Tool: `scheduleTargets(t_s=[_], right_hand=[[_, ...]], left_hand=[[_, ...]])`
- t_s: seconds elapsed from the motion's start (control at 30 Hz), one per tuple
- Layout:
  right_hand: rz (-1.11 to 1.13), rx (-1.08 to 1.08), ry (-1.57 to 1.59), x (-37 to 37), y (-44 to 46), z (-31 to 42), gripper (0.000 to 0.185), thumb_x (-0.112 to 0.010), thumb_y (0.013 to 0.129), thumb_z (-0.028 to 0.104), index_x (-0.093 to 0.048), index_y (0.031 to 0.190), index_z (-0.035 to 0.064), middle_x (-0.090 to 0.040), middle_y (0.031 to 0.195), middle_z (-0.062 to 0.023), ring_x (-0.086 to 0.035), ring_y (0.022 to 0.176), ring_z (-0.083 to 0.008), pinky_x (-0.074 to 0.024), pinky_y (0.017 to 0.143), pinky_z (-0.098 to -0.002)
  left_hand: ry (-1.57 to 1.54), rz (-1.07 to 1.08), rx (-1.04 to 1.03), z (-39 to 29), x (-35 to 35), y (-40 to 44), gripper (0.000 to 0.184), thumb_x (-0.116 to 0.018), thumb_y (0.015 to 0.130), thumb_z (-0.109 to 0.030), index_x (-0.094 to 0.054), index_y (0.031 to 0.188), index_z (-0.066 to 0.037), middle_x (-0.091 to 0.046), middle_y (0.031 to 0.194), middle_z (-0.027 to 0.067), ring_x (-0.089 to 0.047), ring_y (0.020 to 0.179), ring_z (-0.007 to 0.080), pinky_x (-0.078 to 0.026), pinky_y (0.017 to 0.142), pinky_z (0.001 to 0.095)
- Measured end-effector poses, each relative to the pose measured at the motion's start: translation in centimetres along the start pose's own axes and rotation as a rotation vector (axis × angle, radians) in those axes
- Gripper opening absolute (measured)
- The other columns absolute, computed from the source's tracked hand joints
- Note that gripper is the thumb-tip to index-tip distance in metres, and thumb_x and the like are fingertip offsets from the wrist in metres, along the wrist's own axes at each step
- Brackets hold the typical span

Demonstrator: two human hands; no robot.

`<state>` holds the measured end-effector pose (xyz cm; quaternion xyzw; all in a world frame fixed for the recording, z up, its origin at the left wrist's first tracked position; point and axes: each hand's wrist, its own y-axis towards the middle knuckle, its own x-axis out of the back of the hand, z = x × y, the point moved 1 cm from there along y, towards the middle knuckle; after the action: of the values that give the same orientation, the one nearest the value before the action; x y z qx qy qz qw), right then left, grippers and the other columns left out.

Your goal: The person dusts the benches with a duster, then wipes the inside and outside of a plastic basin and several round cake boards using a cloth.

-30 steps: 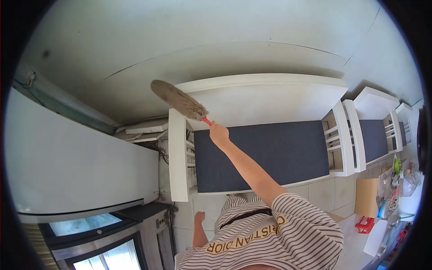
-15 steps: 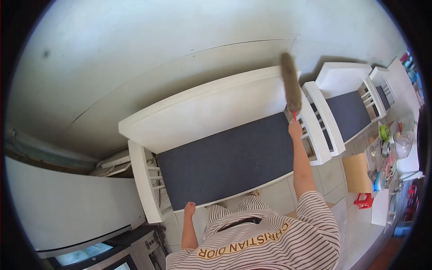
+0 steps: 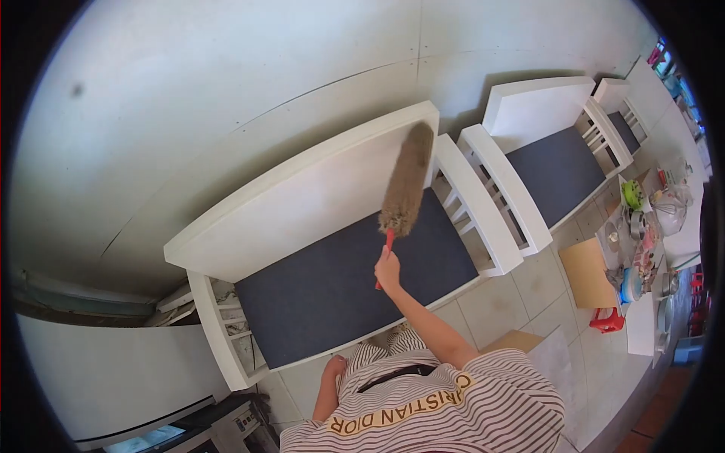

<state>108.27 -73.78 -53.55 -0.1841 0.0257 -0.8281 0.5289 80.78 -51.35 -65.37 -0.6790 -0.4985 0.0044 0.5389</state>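
Note:
My right hand (image 3: 387, 270) is closed around the red handle of a brown fluffy duster (image 3: 408, 181). The duster's head slants up and to the right, in front of the right end of the white backrest of a bench (image 3: 325, 177). Whether its fibres touch the backrest I cannot tell. Below it lies the bench's dark grey seat (image 3: 340, 287). My left hand (image 3: 334, 368) hangs beside my striped trousers near the seat's front edge, its fingers curled in with nothing visible in them.
Right of the bench stands a second white bench (image 3: 555, 177), with another beyond. A cluttered table (image 3: 642, 241) with bowls and bags is at the right, a red stool (image 3: 606, 320) near it. A white appliance (image 3: 113, 377) stands at the left. A wall rises behind the benches.
My right hand has brought the duster left and down from the backrest's top right end. My left hand has dropped back toward my thigh. The view has shifted to the right.

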Motion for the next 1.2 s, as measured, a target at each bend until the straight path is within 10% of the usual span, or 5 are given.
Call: scheduleTargets(t_s=[0.33,0.87,0.93,1.0,1.2], right_hand=[[0.079,0.735,-0.877,1.8,3.4,7.0,0.031,-0.042,0.082,0.034,-0.044,0.070,0.0064,-0.053,0.052,-0.0119,-0.055,0.047,-0.0280,-0.0438,0.042,-0.0380],[-0.405,0.003,-0.504,15.7,13.5,1.2,0.031,-0.038,0.083,0.025,-0.048,0.078,-0.0037,-0.056,0.071,-0.0217,-0.056,0.068,-0.0361,-0.0453,0.060,-0.0426],[-0.342,-0.054,-0.540,12.8,17.9,-2.7,0.028,-0.038,0.083,0.026,-0.045,0.083,-0.0017,-0.056,0.074,-0.0207,-0.056,0.070,-0.0352,-0.0454,0.062,-0.0416],[-0.318,-0.127,-0.381,11.3,19.6,-6.5,0.027,-0.036,0.084,0.027,-0.044,0.083,0.0014,-0.056,0.076,-0.0207,-0.056,0.073,-0.0353,-0.0446,0.064,-0.0436],[-0.378,-0.513,-0.508,19.4,13.7,-15.5,0.030,-0.031,0.086,0.031,-0.043,0.086,0.0029,-0.056,0.069,-0.0227,-0.056,0.070,-0.0370,-0.0436,0.059,-0.0448]], left_hand=[[-0.063,-0.073,-0.119,-3.3,0.2,2.3,0.029,-0.049,0.074,-0.026,-0.056,0.088,-0.001,-0.059,0.083,0.0152,-0.056,0.079,0.0254,-0.043,0.070,0.0326],[0.296,0.247,-0.059,6.9,6.0,8.5,0.035,-0.042,0.075,-0.030,-0.057,0.086,0.000,-0.053,0.095,0.0219,-0.049,0.093,0.0355,-0.039,0.078,0.0388],[0.745,0.234,-0.579,1.3,9.2,7.0,0.025,-0.040,0.081,-0.018,-0.054,0.094,-0.002,-0.056,0.088,0.0140,-0.054,0.079,0.0229,-0.043,0.069,0.0324],[0.553,0.262,-0.127,-3.3,9.0,6.4,0.025,-0.038,0.081,-0.015,-0.054,0.093,0.000,-0.055,0.092,0.0121,-0.054,0.081,0.0199,-0.042,0.070,0.0306],[0.263,0.343,-0.212,-14.6,2.6,6.0,0.030,-0.043,0.080,-0.025,-0.052,0.095,0.000,-0.054,0.097,0.0171,-0.050,0.093,0.0313,-0.039,0.079,0.0335]])
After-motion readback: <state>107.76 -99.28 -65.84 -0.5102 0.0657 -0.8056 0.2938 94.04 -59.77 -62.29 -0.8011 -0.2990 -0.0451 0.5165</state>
